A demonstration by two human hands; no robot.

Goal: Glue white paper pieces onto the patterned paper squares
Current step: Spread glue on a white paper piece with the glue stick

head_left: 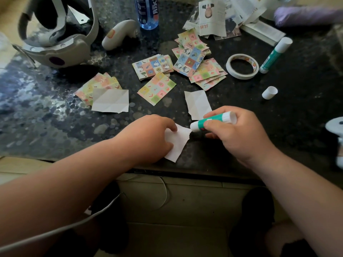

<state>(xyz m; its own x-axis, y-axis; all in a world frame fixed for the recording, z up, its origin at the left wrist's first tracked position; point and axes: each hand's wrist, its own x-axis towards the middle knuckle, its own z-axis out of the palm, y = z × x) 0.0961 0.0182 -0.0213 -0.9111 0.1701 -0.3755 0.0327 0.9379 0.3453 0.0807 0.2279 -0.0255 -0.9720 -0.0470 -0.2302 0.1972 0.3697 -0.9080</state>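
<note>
Black speckled tabletop (55,130), head view: its near edge runs just under both forearms. Bare surface lies left of the left hand (152,138) and right of the right hand (239,134), out toward a loose white cap (269,92). Patterned squares (156,88) sit in loose stacks farther back, well apart from the hands; a second white piece (197,104) lies between them and the right hand. The white paper piece (179,143) lies close to the near edge. Left hand reaches in palm down, fingertips pressing this piece flat, nothing wrapped. Right hand has fingers curled tight round the glue stick (213,121), held nearly level, its white tip pointing left at the piece's right corner.
</note>
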